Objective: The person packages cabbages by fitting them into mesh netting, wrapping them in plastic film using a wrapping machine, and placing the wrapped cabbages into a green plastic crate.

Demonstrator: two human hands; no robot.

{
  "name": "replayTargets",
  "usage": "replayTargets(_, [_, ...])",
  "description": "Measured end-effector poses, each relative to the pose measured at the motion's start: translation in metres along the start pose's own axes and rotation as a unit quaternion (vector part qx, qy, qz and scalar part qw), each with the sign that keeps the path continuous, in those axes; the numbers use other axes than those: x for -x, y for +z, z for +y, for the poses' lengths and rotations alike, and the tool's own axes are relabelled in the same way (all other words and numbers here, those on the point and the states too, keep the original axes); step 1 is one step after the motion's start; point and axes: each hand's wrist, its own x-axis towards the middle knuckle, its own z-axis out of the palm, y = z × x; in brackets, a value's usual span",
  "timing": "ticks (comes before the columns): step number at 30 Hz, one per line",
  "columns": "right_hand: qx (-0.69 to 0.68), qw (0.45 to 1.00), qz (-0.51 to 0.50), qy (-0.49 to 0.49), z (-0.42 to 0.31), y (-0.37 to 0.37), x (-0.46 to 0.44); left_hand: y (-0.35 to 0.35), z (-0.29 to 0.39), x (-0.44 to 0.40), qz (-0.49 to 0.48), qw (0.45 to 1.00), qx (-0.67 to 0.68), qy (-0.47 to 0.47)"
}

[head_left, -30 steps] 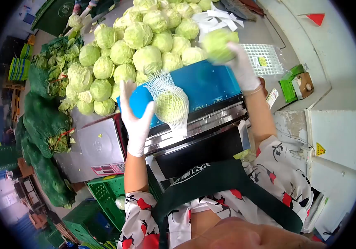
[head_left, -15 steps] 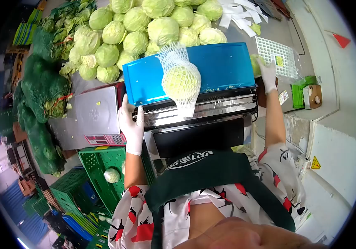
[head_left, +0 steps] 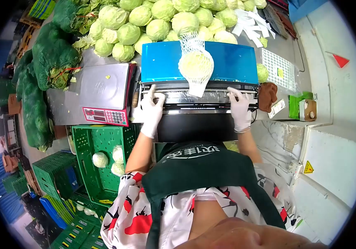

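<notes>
A cabbage point(head_left: 196, 66) in a white foam net point(head_left: 191, 41) lies on the blue top point(head_left: 161, 62) of a film-wrapping machine. Clear plastic film point(head_left: 182, 97) stretches across the machine's metal front just below it. My left hand point(head_left: 151, 111), in a white glove, is at the film's left end, index finger stretched out and thumb apart. At the right end is my gloved right hand point(head_left: 240, 111), its fingers extended and apart over the film's edge. Whether the fingertips touch the film is hard to make out.
A pile of cabbages point(head_left: 157, 28) is behind the machine. A scale point(head_left: 105, 89) stands to the left, above a green crate point(head_left: 99, 143) holding several netted cabbages. White foam nets point(head_left: 250, 27), a white grid tray point(head_left: 278, 68) and a brown cloth point(head_left: 267, 96) lie right.
My right hand has left the cabbage beside the machine and come to the film's right end. My left hand has moved from the machine's left edge onto the film's left end. The view has shifted.
</notes>
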Motion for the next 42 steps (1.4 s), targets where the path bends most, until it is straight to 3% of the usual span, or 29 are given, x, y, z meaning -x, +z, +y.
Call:
replayTargets(2, [-0.259,0.952,-0.142,0.081,-0.023,-0.038,-0.001,-0.027,0.023,0.007,-0.16,0.963,0.184,-0.116])
replayTargets(3, [-0.24,0.953,-0.17,0.066,-0.045,-0.06,0.005,-0.044,0.036,0.012,-0.203,0.972,0.11,-0.037])
replayTargets(4, [-0.206,0.951,-0.214,0.081,-0.066,-0.088,0.007,-0.061,0.06,0.016,-0.228,0.96,0.162,-0.018])
replayTargets(5, [-0.263,0.922,-0.268,0.09,-0.069,-0.113,0.006,-0.076,0.069,0.015,-0.227,0.954,0.197,0.013])
replayTargets(8, [-0.418,0.801,-0.378,-0.201,-0.091,-0.15,-0.029,-0.095,0.086,-0.006,-0.243,0.887,0.388,0.058])
replayTargets(9, [-0.347,0.866,-0.326,-0.155,-0.091,-0.155,-0.044,-0.079,0.132,-0.016,-0.196,0.886,0.411,0.089])
replayTargets(10, [-0.28,0.907,-0.273,-0.153,-0.098,-0.142,-0.065,-0.067,0.139,-0.039,-0.193,0.908,0.343,0.146])
replayTargets(12, [-0.145,0.957,-0.175,-0.18,-0.127,-0.099,-0.107,-0.034,0.108,-0.087,-0.17,0.949,0.012,0.266])
replayTargets(13, [-0.007,0.94,-0.192,-0.282,-0.118,-0.074,-0.127,-0.011,0.092,-0.104,-0.202,0.934,-0.028,0.292])
replayTargets(14, [0.133,0.895,-0.201,-0.376,-0.097,-0.042,-0.139,0.009,0.075,-0.119,-0.203,0.891,-0.132,0.383])
replayTargets(15, [0.12,0.897,-0.231,-0.358,-0.078,-0.009,-0.141,0.028,0.066,-0.124,-0.232,0.871,-0.211,0.379])
replayTargets(16, [0.107,0.899,-0.26,-0.337,-0.065,0.016,-0.142,0.037,0.074,-0.124,-0.293,0.895,-0.158,0.297])
replayTargets(19, [-0.065,0.935,-0.282,-0.204,-0.065,0.029,-0.149,0.049,0.066,-0.134,-0.284,0.938,-0.024,0.199])
replayTargets(21, [-0.157,0.931,-0.327,-0.026,-0.069,0.027,-0.136,0.048,0.064,-0.131,-0.283,0.943,0.117,0.129])
replayTargets(22, [-0.201,0.914,-0.346,0.064,-0.071,0.026,-0.124,0.046,0.061,-0.124,-0.291,0.946,0.125,0.077])
replayTargets(23, [-0.208,0.914,-0.336,0.094,-0.086,0.014,-0.106,0.038,0.069,-0.108,-0.298,0.945,0.132,0.024])
replayTargets(24, [-0.184,0.934,-0.303,0.042,-0.09,0.007,-0.087,0.031,0.076,-0.092,-0.305,0.942,0.138,-0.03])
replayTargets(25, [-0.231,0.931,-0.281,0.033,-0.074,0.012,-0.067,0.026,0.077,-0.076,-0.315,0.945,0.087,-0.001])
replayTargets(26, [-0.219,0.885,-0.376,0.166,-0.106,-0.024,-0.045,0.021,0.079,-0.054,-0.327,0.945,0.014,-0.017])
replayTargets(27, [-0.225,0.851,-0.428,0.204,-0.108,-0.039,-0.022,0.016,0.071,-0.026,-0.393,0.909,0.119,-0.072])
replayTargets(28, [-0.218,0.828,-0.46,0.237,-0.115,-0.055,0.002,0.002,0.094,0.003,-0.437,0.886,0.122,-0.091])
replayTargets(30, [-0.17,0.839,-0.454,0.248,-0.073,-0.045,0.048,0.003,0.063,0.036,-0.537,0.84,-0.012,-0.08])
replayTargets(31, [-0.178,0.847,-0.439,0.242,-0.043,-0.032,0.07,0.01,0.044,0.05,-0.523,0.833,0.083,-0.16])
replayTargets(33, [-0.183,0.782,-0.463,0.373,-0.059,-0.027,0.071,0.02,0.023,0.065,-0.495,0.779,0.214,-0.319])
replayTargets(36, [-0.306,0.68,-0.512,0.426,-0.014,0.01,0.072,0.028,-0.001,0.062,-0.486,0.708,0.203,-0.471])
replayTargets(37, [-0.327,0.628,-0.542,0.453,-0.01,0.011,0.072,0.021,-0.001,0.07,-0.489,0.719,0.223,-0.44])
replayTargets(40, [-0.372,0.681,-0.467,0.423,-0.016,-0.012,0.095,-0.011,-0.002,0.091,-0.482,0.717,0.34,-0.371])
replayTargets(41, [-0.337,0.719,-0.449,0.411,0.002,-0.013,0.105,-0.019,-0.003,0.096,-0.474,0.744,0.314,-0.352])
replayTargets(42, [-0.204,0.868,-0.397,0.217,0.01,-0.017,0.112,-0.021,-0.014,0.113,-0.403,0.806,0.301,-0.311])
